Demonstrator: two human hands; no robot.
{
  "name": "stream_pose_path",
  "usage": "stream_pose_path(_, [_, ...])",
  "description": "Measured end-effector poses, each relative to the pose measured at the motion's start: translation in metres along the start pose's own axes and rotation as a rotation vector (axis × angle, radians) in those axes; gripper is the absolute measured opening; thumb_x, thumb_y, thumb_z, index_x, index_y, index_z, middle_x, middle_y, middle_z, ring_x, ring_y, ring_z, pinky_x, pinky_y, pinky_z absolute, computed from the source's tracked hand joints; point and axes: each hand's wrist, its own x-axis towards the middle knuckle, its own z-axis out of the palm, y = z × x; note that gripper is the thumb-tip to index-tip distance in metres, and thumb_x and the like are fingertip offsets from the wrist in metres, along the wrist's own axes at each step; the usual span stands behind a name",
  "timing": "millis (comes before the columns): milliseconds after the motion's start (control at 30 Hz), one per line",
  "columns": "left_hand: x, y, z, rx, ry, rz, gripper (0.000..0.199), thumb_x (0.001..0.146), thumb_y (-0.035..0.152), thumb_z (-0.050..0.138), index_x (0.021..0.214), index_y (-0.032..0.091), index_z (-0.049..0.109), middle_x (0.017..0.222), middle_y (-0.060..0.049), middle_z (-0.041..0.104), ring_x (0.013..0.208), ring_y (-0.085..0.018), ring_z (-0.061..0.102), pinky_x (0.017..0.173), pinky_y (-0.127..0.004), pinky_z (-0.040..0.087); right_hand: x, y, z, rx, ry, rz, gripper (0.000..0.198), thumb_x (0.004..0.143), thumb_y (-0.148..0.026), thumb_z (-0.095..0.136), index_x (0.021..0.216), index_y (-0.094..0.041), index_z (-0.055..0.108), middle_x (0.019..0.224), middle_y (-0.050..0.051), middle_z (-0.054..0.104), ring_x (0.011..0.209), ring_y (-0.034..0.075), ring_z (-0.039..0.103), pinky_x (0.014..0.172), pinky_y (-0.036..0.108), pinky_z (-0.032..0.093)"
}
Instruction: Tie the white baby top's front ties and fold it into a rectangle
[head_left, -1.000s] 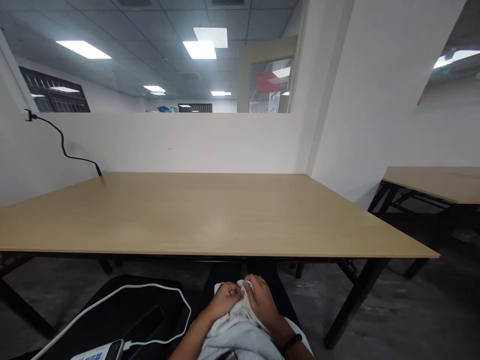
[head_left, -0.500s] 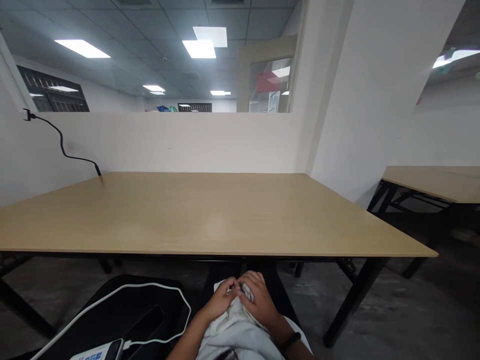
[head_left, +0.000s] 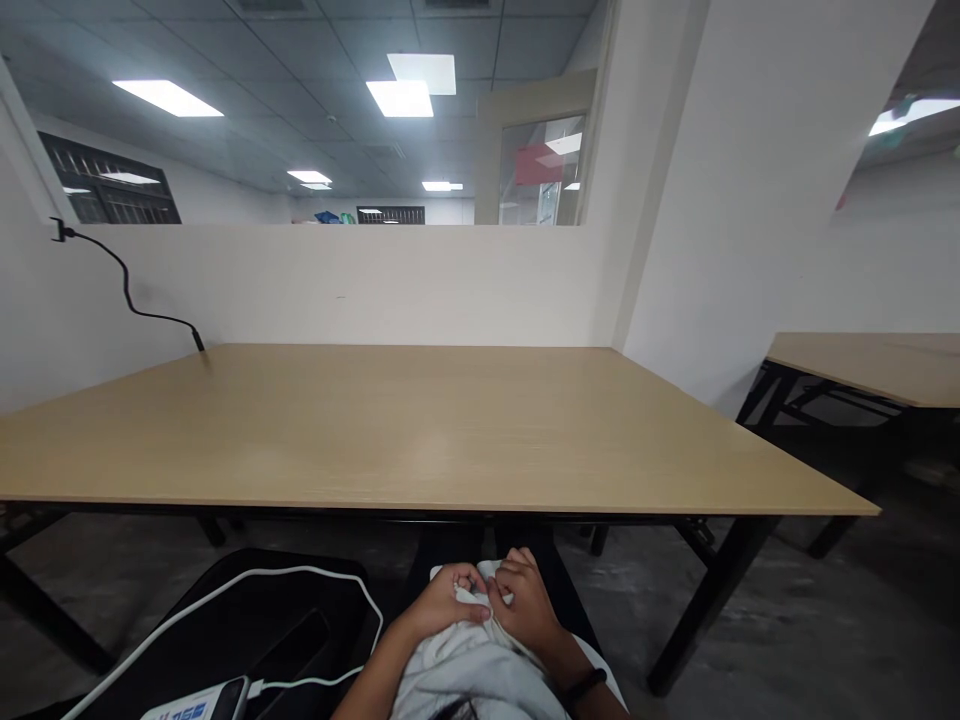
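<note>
Both of my hands are low in the view, over my lap and below the table's front edge. My left hand (head_left: 450,598) has its fingers curled and pinches a fold of the pale shirt (head_left: 472,665). Just to its right, my right hand (head_left: 523,603) is closed on another bunched part of the same cloth, with its fingers bent. The shirt fabric is crumpled and light-coloured, and part of it is hidden under the fingers. A dark band (head_left: 585,685) circles my right wrist.
A wooden table (head_left: 420,430) with black legs spans the view ahead. A black flexible phone holder (head_left: 126,285) rises at its far left. At lower left, a white power bank (head_left: 199,700) and white cable (head_left: 300,570) lie on a black bag or seat. Another table (head_left: 877,365) stands at right.
My hands have drawn slightly apart. The right fingers have curled in more, and the left has shifted its pinch on the shirt cloth.
</note>
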Motion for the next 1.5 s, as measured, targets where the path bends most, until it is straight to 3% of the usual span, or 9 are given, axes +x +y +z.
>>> stream_pose_path(133, [0.004,-0.004,0.001,-0.071,0.068,0.003,0.036,0.058,0.046,0.083,0.068,0.014,0.067,0.068,-0.001,0.058,0.070,-0.016,0.048,0.067,-0.026,0.036,0.006,-0.013,-0.005,-0.141,0.075,0.008,0.032,0.085,-0.017,0.051,0.054,-0.019,0.045,0.057,0.002,0.053,0.069,0.018,0.047,0.076,0.037,0.029])
stream_pose_path(300, [0.005,-0.003,0.000,-0.156,0.143,0.052,0.031,0.062,0.041,0.080,0.068,0.015,0.064,0.068,-0.001,0.059,0.070,-0.016,0.052,0.068,-0.026,0.040,0.012,-0.032,-0.010,-0.144,-0.038,-0.066,0.009,0.084,-0.024,0.057,0.075,-0.020,0.058,0.078,0.005,0.064,0.086,0.023,0.052,0.085,0.042,0.026])
stream_pose_path(433, [0.004,-0.001,0.001,-0.144,0.194,0.057,0.034,0.068,0.046,0.076,0.068,0.015,0.061,0.068,-0.001,0.056,0.071,-0.016,0.052,0.069,-0.025,0.040,0.008,-0.028,-0.005,-0.116,-0.116,-0.009,0.010,0.084,-0.028,0.057,0.078,-0.020,0.057,0.079,0.004,0.065,0.082,0.022,0.055,0.082,0.039,0.028])
stream_pose_path(667, [0.004,0.005,0.003,-0.104,0.172,0.085,0.043,0.073,0.057,0.072,0.071,0.015,0.062,0.077,-0.005,0.063,0.077,-0.018,0.055,0.075,-0.028,0.042,0.000,-0.017,-0.001,-0.038,-0.189,0.040,0.001,0.080,-0.021,0.056,0.080,-0.021,0.055,0.079,0.002,0.065,0.081,0.021,0.058,0.081,0.036,0.032])
stream_pose_path(867, [0.001,0.009,0.003,-0.094,0.213,0.077,0.044,0.072,0.058,0.072,0.071,0.015,0.062,0.073,-0.003,0.060,0.073,-0.017,0.054,0.074,-0.027,0.041,-0.002,-0.016,-0.006,0.039,-0.209,0.031,0.007,0.084,-0.018,0.050,0.083,-0.021,0.057,0.086,0.004,0.068,0.086,0.021,0.060,0.083,0.036,0.034])
stream_pose_path(1133, [0.000,0.007,0.003,-0.119,0.261,0.063,0.040,0.072,0.053,0.074,0.073,0.015,0.061,0.072,-0.002,0.057,0.070,-0.015,0.051,0.071,-0.026,0.040,-0.007,-0.010,-0.006,-0.011,-0.225,-0.103,0.009,0.076,-0.020,0.059,0.084,-0.022,0.060,0.086,0.003,0.066,0.090,0.022,0.058,0.087,0.038,0.037])
stream_pose_path(1233, [0.000,0.007,0.004,-0.114,0.269,0.069,0.038,0.072,0.051,0.074,0.073,0.015,0.062,0.072,-0.002,0.057,0.071,-0.016,0.051,0.072,-0.027,0.040,-0.009,-0.008,-0.003,-0.031,-0.170,-0.127,0.005,0.081,-0.020,0.056,0.079,-0.022,0.061,0.082,0.003,0.065,0.085,0.021,0.057,0.085,0.039,0.038])
stream_pose_path(1500, [0.001,0.009,0.004,-0.119,0.265,0.053,0.039,0.070,0.052,0.074,0.072,0.016,0.062,0.068,0.000,0.053,0.070,-0.016,0.049,0.071,-0.026,0.039,-0.013,-0.003,-0.002,-0.058,-0.093,-0.273,0.024,0.094,-0.016,0.044,0.079,-0.022,0.062,0.076,0.004,0.060,0.077,0.019,0.052,0.082,0.038,0.039])
